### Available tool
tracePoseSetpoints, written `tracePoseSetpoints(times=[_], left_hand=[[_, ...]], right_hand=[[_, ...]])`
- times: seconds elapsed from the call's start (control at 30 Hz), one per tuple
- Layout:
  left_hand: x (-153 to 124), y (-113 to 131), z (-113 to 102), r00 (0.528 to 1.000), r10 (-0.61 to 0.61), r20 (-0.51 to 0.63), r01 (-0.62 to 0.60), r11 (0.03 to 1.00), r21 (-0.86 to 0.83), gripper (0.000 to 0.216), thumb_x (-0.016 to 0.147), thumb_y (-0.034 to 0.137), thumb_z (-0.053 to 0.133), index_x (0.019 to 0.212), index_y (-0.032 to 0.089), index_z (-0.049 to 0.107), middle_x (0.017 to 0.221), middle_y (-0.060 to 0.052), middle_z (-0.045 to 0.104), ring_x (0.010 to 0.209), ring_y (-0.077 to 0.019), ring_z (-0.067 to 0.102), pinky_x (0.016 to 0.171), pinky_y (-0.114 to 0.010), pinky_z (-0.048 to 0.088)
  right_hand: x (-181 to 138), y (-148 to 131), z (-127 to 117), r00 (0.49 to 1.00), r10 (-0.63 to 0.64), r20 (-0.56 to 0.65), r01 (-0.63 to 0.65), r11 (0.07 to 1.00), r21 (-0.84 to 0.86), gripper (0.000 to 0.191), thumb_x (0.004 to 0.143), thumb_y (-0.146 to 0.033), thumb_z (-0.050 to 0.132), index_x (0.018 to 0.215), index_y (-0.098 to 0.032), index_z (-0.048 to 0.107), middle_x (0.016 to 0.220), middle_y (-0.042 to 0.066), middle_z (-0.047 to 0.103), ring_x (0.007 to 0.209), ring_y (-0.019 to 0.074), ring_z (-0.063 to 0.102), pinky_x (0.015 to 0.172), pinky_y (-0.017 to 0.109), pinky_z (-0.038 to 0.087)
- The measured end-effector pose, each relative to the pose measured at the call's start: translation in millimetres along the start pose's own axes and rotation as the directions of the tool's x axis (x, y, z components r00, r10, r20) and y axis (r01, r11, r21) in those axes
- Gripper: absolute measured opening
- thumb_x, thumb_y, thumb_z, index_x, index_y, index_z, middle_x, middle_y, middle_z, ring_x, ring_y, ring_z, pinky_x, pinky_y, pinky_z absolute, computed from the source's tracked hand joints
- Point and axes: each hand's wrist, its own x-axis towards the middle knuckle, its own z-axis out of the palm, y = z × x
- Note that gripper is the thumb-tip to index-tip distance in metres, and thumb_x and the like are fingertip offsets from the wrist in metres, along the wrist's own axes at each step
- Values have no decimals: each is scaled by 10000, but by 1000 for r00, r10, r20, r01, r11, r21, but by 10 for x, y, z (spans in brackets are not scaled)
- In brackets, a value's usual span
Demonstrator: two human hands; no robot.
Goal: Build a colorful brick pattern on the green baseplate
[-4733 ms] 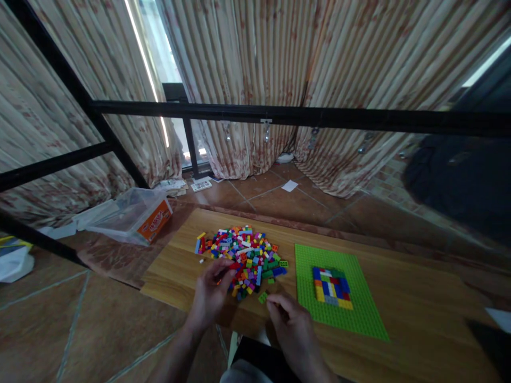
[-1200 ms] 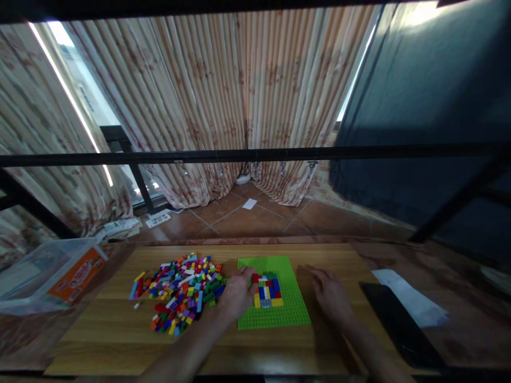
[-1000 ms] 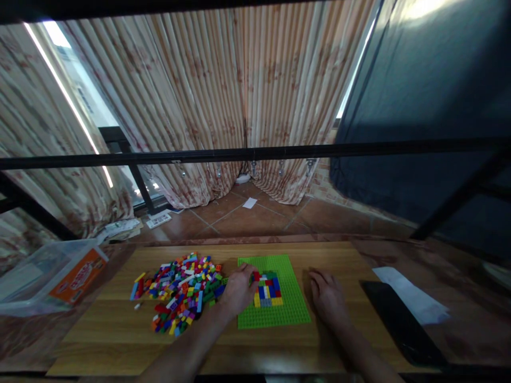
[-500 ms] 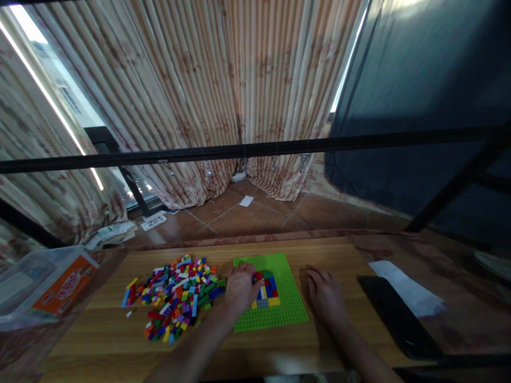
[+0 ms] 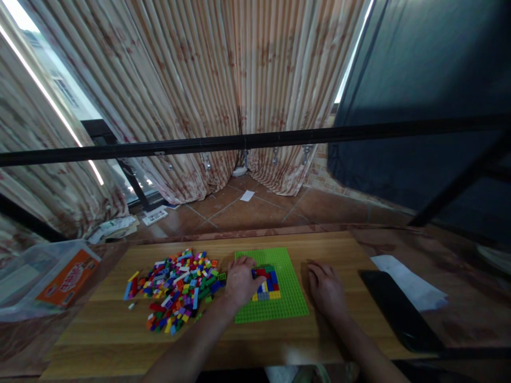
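Left hand (image 5: 241,282) curls over the brick panel (image 5: 273,288) on a green baseplate (image 5: 289,307); its grip is hidden. Right hand (image 5: 328,291) lies loosely open on the worktop (image 5: 329,246), beside the baseplate. Uneven pressing could seat a brick crooked; the baseplate, unbraced by the right hand, might slide.

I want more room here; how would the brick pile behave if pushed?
The brick pile would probably spread, since its pieces lie loose and jumbled. Each looks light, being small and apparently plastic; those boxy shapes should slide rather than roll.
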Motion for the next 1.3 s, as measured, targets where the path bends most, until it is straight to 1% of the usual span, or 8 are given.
tracePoseSetpoints(times=[0.1, 0.2, 0.33, 0.53, 0.8, 1.0, 1.2, 1.3], left_hand=[[24, -30, 24, 997, 66, 26, -64, 995, -77, 325, 784, 226, 678, 1107, 198, 653, 1139, -61, 666, 1099, -237, 584, 984, -377, 405], [64, -47, 43, 992, 105, 76, -97, 991, -95, 247, 816, 161, 610, 1045, 207, 692, 1079, -47, 701, 1066, -220, 599, 985, -366, 412], [98, -57, 63, 986, 133, 101, -124, 988, -90, 191, 836, 178, 594, 974, 225, 717, 997, -33, 732, 1004, -221, 623, 969, -378, 424], [108, -39, 67, 988, 138, 73, -131, 987, -92, 193, 835, 167, 587, 972, 217, 713, 987, -35, 742, 961, -208, 644, 949, -360, 439], [137, -31, 91, 990, 122, 75, -114, 988, -102, 190, 819, 155, 590, 936, 214, 728, 962, -33, 749, 937, -200, 658, 916, -332, 462], [135, -33, 97, 989, 112, 96, -101, 989, -108, 216, 813, 150, 587, 959, 225, 728, 980, -21, 748, 949, -185, 659, 930, -310, 466], [145, -27, 76, 989, 100, 112, -87, 990, -111, 283, 801, 188, 626, 1072, 198, 707, 1071, -59, 736, 1019, -214, 651, 970, -345, 465], [154, -32, 67, 987, 91, 129, -75, 989, -126, 292, 796, 196, 634, 1078, 205, 707, 1073, -55, 737, 1025, -217, 653, 974, -352, 470]], right_hand=[[2, -2, -9, 1000, -6, 0, 6, 1000, 4, 255, 921, -230, 459, 1027, -168, 682, 1101, 115, 670, 987, 249, 562, 876, 405, 471], [8, -13, -26, 1000, 3, 10, -3, 1000, 2, 253, 920, -223, 458, 1028, -169, 681, 1096, 111, 675, 972, 246, 565, 870, 402, 469], [14, -22, -45, 1000, 4, 29, -4, 1000, -1, 262, 923, -224, 450, 1030, -161, 680, 1109, 119, 672, 994, 249, 564, 870, 402, 462], [16, -17, -50, 1000, -1, 25, 1, 1000, -12, 261, 918, -226, 455, 1029, -163, 682, 1118, 117, 666, 972, 248, 563, 874, 398, 462], [17, -13, -47, 999, -1, 39, 1, 1000, -8, 261, 915, -225, 452, 1032, -166, 678, 1088, 118, 672, 980, 248, 560, 873, 399, 452], [22, -45, -76, 999, 0, 36, 1, 1000, -18, 256, 919, -224, 457, 1021, -157, 682, 1102, 115, 670, 981, 243, 551, 879, 390, 449], [19, -58, -83, 1000, 13, 28, -12, 1000, -23, 263, 919, -224, 455, 1025, -152, 684, 1090, 119, 668, 958, 241, 546, 871, 385, 452], [17, -44, -70, 1000, 21, 23, -20, 1000, -15, 270, 919, -231, 449, 1022, -162, 689, 1080, 119, 669, 949, 241, 550, 872, 396, 452]])
